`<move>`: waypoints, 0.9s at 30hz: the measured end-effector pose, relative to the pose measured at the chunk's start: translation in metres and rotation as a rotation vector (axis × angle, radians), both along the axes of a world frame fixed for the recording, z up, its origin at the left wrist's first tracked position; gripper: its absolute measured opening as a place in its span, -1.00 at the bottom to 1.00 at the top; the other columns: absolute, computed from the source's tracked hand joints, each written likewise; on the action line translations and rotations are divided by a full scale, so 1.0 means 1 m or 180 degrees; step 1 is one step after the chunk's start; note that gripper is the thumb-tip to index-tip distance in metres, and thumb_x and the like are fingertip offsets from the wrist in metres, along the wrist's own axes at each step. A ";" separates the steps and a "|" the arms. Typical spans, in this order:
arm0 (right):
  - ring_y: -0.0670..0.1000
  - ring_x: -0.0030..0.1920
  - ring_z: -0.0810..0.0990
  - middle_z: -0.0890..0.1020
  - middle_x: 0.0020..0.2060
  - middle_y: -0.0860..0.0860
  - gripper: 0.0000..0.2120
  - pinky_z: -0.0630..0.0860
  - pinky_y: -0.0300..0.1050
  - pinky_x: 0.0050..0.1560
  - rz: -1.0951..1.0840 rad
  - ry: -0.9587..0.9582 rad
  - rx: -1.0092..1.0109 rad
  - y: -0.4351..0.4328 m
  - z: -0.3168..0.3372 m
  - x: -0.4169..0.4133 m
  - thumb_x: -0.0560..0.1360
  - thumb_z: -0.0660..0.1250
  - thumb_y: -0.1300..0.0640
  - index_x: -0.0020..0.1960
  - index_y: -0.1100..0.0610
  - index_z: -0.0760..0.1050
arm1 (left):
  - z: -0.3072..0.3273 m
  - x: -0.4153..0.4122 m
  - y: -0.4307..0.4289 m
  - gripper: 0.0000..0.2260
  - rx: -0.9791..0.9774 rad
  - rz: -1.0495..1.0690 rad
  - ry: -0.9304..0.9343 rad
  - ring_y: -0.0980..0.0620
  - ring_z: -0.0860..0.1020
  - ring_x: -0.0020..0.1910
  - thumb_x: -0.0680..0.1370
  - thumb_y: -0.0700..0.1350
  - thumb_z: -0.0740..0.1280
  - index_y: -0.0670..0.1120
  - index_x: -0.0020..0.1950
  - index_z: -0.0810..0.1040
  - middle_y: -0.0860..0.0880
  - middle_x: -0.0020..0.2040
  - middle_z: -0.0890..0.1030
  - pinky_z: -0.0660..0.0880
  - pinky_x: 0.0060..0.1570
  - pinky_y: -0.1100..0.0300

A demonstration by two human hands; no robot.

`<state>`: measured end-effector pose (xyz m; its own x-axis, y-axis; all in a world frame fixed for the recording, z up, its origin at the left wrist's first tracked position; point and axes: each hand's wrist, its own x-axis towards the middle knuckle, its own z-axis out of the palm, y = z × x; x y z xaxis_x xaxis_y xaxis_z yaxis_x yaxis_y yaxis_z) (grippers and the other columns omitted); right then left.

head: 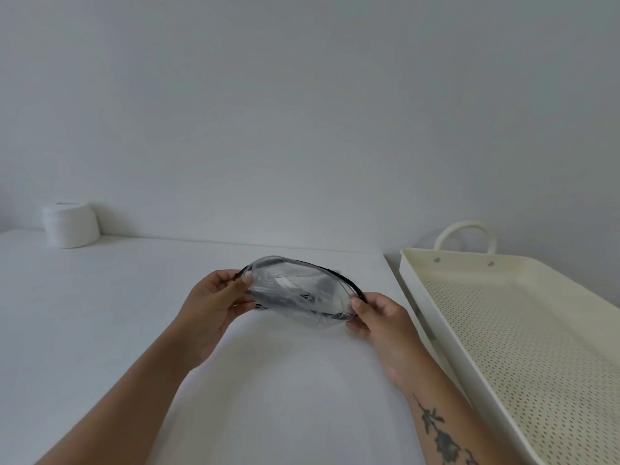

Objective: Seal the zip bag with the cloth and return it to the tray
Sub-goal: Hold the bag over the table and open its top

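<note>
clear plastic is pinched at both ends: the zip bag (302, 293) is gripped by the left hand (214, 303) at its left end and by the right hand (379, 317) at its right end, thumbs on the near side, fingers curled behind. the bag is held above the white table (117, 313), near the middle of the view, well apart from the tray (419, 297). its dark-edged mouth is bowed open into an oval, the two zip strips standing apart. inside, a grey cloth (325, 283) is seen bunched, with a pale patch beside it; its folds are blurred by the plastic and cannot be made out further. a flower tattoo is shown on the right forearm.

the table is covered in plain white and set against a bare pale wall. a cream perforated tray with a loop handle (466, 234) is placed at the right, partly cut off by the frame edge. a white cylindrical object (71, 224) is set at the far left by the wall; what it is cannot be told.
</note>
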<state>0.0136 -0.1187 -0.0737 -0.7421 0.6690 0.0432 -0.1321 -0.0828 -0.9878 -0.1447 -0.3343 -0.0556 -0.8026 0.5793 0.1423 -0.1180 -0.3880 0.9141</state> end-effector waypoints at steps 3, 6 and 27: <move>-0.04 -0.30 0.64 0.58 -0.27 0.12 -0.91 0.64 -0.11 -0.08 -0.0247 -0.0105 0.0447 0.002 0.000 0.001 0.51 0.40 0.19 -0.13 0.21 0.62 | 0.000 0.004 0.004 -0.82 -0.0355 0.0451 0.0295 -0.01 0.61 -0.32 0.47 -0.21 0.46 -0.14 -0.06 0.47 -0.17 -0.20 0.51 0.60 -0.19 0.15; 0.00 -0.30 0.64 0.60 -0.34 0.10 -0.90 0.66 -0.12 -0.13 -0.0500 -0.0135 0.0829 -0.001 -0.001 0.001 0.50 0.40 0.19 -0.18 0.19 0.61 | 0.001 0.007 0.006 -0.80 -0.0663 0.0887 0.0680 0.00 0.56 -0.39 0.49 -0.24 0.44 -0.08 -0.16 0.42 -0.11 -0.24 0.45 0.56 -0.21 0.08; -0.04 -0.01 0.70 0.59 0.10 0.15 -0.70 0.59 -0.09 0.12 -0.0043 0.0562 -0.0106 -0.006 0.009 -0.001 0.46 0.46 0.16 0.17 0.01 0.56 | 0.012 0.021 0.003 -0.80 -0.0652 0.0735 0.1244 -0.03 0.64 -0.26 0.43 0.11 0.44 0.10 -0.03 0.53 0.01 -0.11 0.60 0.60 -0.24 0.13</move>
